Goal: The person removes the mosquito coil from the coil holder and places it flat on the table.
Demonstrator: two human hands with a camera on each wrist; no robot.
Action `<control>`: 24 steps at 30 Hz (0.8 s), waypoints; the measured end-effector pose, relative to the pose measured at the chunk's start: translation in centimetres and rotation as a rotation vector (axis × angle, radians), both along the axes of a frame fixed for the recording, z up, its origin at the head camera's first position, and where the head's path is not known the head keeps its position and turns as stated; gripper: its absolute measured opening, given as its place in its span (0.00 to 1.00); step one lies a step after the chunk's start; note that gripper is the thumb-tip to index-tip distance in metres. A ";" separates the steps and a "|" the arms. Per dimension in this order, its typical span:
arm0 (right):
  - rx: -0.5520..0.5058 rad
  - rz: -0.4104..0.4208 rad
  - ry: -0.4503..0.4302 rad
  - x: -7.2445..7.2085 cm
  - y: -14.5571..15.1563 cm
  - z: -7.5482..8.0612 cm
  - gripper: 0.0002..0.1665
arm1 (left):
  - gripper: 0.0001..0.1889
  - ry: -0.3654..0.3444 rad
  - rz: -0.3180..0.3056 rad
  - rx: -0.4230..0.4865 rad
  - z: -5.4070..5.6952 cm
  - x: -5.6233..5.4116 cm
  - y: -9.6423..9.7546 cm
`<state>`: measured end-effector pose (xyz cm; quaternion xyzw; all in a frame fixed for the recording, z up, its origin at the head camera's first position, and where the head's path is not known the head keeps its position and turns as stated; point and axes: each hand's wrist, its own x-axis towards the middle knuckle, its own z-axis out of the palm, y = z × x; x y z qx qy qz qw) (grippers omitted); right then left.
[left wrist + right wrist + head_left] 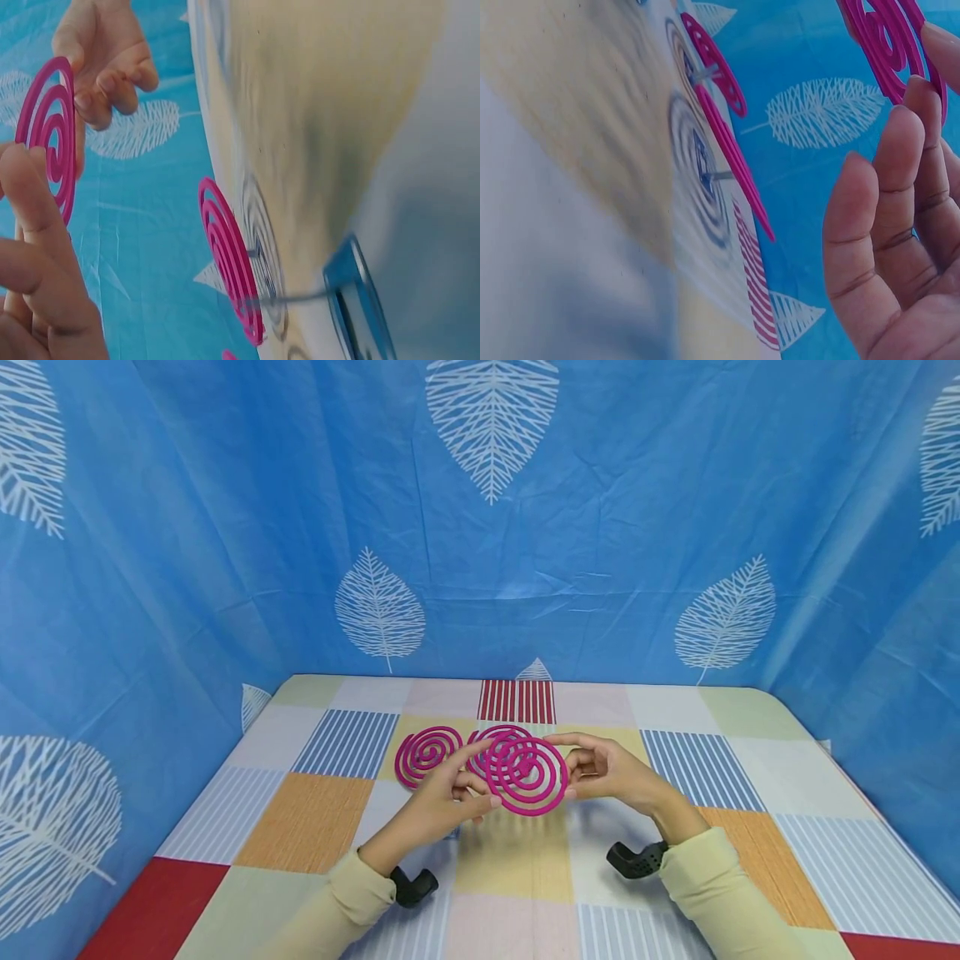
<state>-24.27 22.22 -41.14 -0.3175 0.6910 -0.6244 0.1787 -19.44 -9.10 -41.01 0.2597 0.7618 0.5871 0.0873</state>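
Observation:
Between both hands a magenta spiral mosquito coil (pixel 528 772) is held up above the table. My left hand (pixel 444 793) holds its left edge, index finger at the top and thumb lower down. On the opposite edge, my right hand (pixel 609 768) has index finger and thumb on the rim, its other fingers curled beneath. Behind are two more magenta coils, one at the left (pixel 429 753) and a second (pixel 501 727) partly hidden by the held one. In the right wrist view, thin metal stands hold these coils (pixel 735 166) off the table.
A small blue metal stand (pixel 352 296) with a thin prong is on the table near my left hand. The patchwork tablecloth (pixel 517 852) covers the table. Blue leaf-print curtains (pixel 585 527) enclose the back and sides.

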 end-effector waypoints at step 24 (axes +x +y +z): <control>0.012 -0.025 0.037 -0.2 3.8 0.3 0.41 | 0.41 -0.024 0.031 0.065 0.0 -0.6 4.4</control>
